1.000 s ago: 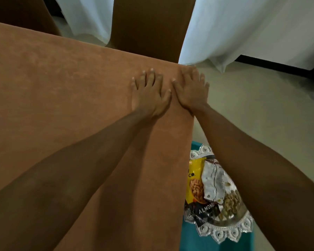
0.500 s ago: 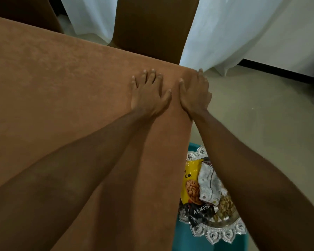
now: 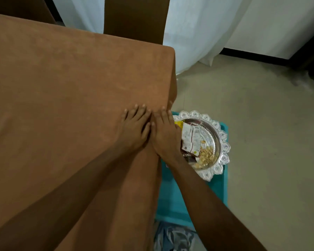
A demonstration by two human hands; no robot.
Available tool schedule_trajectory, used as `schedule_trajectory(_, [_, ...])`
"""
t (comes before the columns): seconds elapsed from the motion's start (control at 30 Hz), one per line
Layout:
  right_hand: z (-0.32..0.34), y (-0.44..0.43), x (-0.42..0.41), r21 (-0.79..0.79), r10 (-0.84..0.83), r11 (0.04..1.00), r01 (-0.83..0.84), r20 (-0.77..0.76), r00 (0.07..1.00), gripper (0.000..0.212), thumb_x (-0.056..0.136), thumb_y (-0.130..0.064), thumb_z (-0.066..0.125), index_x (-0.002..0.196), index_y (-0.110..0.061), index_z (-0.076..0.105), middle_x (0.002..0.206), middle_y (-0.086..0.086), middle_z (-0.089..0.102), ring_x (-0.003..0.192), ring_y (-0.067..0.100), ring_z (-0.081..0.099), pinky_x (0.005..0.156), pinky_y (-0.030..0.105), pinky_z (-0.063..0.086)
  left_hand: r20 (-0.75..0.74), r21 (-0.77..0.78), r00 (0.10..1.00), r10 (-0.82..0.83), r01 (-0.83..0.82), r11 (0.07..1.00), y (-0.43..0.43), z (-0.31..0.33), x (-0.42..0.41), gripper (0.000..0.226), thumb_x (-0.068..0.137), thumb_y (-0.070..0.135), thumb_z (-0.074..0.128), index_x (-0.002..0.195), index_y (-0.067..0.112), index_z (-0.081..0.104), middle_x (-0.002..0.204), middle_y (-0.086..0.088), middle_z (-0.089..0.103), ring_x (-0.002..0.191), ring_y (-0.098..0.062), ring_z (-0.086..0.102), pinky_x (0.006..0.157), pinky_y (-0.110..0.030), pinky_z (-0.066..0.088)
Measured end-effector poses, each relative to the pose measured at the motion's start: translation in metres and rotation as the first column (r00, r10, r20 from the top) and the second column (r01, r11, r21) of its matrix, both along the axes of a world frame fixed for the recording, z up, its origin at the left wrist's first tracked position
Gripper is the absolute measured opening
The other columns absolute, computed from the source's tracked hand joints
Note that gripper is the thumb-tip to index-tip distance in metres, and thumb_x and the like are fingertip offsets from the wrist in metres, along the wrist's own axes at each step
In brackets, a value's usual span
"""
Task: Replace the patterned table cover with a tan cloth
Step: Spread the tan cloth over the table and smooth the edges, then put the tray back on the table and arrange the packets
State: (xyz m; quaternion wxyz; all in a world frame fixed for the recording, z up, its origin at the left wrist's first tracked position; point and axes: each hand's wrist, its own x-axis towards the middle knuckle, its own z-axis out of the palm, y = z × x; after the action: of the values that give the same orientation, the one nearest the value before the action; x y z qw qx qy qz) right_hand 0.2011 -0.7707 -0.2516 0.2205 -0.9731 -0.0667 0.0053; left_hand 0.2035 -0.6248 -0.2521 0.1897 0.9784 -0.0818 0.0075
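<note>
Head view: left hand [image 3: 134,131], right hand [image 3: 164,134] flat on tan cloth [image 3: 71,87] near edge, fingers straight, holding nothing. Likely smoothing step; next needs outward sweep.

Home dining room, tan cloth [image 3: 71,84] over the table [image 3: 168,75], wooden chair back [image 3: 134,17] at 12 o'clock, sheer white curtain [image 3: 194,33] at 1 o'clock, snack tray [image 3: 223,147] at 4 o'clock.
</note>
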Motion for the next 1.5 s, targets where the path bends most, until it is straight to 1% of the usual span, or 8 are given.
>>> schedule_trajectory(0.5, [0.003,-0.05,-0.317,-0.032,0.105,0.993,-0.114,-0.211,0.972,0.06,0.091,-0.041,0.041,0.149,-0.025,0.043,0.143,0.002,0.054,0.121,0.026,0.055,0.082,0.047,0.054,0.036,0.057,0.996,0.082,-0.084,0.995,-0.06,0.011,-0.274,0.05,0.091,0.036,0.043,0.136,0.02,0.059,0.153,-0.005,0.045,0.143,-0.027,0.038,0.116,-0.056,0.024])
schedule_trajectory(0.7, [-0.001,-0.108,-0.283,0.02,-0.079,0.996,0.091,-0.343,0.936,0.035,0.098,-0.041,0.052,0.126,-0.024,0.064,0.126,0.0,0.063,0.117,0.026,0.057,0.091,0.041,0.049,0.163,-0.118,0.985,-0.065,0.084,0.989,-0.091,0.025,-0.253,0.026,0.086,0.022,0.061,0.108,0.015,0.072,0.124,-0.006,0.066,0.115,-0.026,0.058,0.093,-0.042,0.046])
schedule_trajectory(0.87, [-0.004,-0.17,-0.188,0.151,-0.407,0.876,0.458,-0.277,0.87,0.038,0.094,-0.035,0.06,0.13,-0.023,0.063,0.129,0.003,0.065,0.118,0.029,0.06,0.094,0.042,0.05,-0.099,-0.356,0.995,0.022,-0.056,0.933,-0.133,0.043,-0.169,0.044,0.087,0.024,0.059,0.128,0.009,0.062,0.125,-0.008,0.064,0.115,-0.023,0.057,0.101,-0.041,0.046])
schedule_trajectory(0.97, [-0.002,-0.205,-0.125,0.177,-0.567,0.765,0.62,-0.272,0.777,0.047,0.095,-0.035,0.06,0.14,-0.024,0.053,0.136,0.006,0.056,0.124,0.029,0.051,0.096,0.043,0.046,-0.33,-0.431,0.93,0.16,-0.299,0.851,-0.149,0.033,-0.109,0.055,0.085,0.012,0.059,0.138,0.008,0.051,0.132,-0.012,0.059,0.121,-0.028,0.053,0.105,-0.043,0.044])
schedule_trajectory(1.07, [-0.011,-0.231,-0.072,0.181,-0.642,0.672,0.718,-0.339,0.687,0.059,0.093,-0.034,0.062,0.147,-0.024,0.043,0.144,0.01,0.046,0.13,0.032,0.043,0.099,0.047,0.044,-0.595,-0.398,0.706,0.384,-0.673,0.623,-0.153,0.012,-0.056,0.052,0.082,0.011,0.06,0.132,0.013,0.05,0.117,-0.008,0.063,0.104,-0.028,0.061,0.093,-0.043,0.052])
schedule_trajectory(1.13, [-0.023,-0.242,-0.05,0.175,-0.655,0.633,0.754,-0.398,0.643,0.062,0.092,-0.034,0.063,0.149,-0.024,0.039,0.147,0.012,0.043,0.133,0.034,0.04,0.102,0.049,0.042,-0.732,-0.361,0.533,0.425,-0.832,0.421,-0.153,0.0,-0.036,0.017,0.09,0.0,0.054,0.102,0.012,0.057,0.094,-0.006,0.061,0.087,-0.024,0.057,0.071,-0.033,0.049])
schedule_trajectory(1.23, [-0.042,-0.247,-0.032,0.135,-0.621,0.666,0.734,-0.444,0.645,0.065,0.094,-0.034,0.061,0.152,-0.024,0.035,0.148,0.014,0.042,0.135,0.037,0.039,0.105,0.049,0.039,-0.869,-0.249,0.363,0.336,-0.908,0.336,-0.149,-0.019,-0.023,0.035,0.101,0.0,0.044,0.071,0.017,0.035,0.074,0.0,0.042,0.064,-0.014,0.044,0.057,-0.025,0.039])
schedule_trajectory(1.5, [-0.07,-0.244,-0.024,0.206,-0.512,0.698,0.686,-0.525,0.679,0.053,0.102,-0.028,0.043,0.153,-0.021,0.035,0.143,0.013,0.052,0.117,0.03,0.058,0.101,0.045,0.047,-0.909,-0.3,0.29,0.301,-0.954,0.011,-0.155,-0.037,-0.012,0.032,0.105,0.007,0.034,0.077,0.018,0.044,0.08,-0.008,0.052,0.065,-0.018,0.045,0.072,-0.032,0.045])
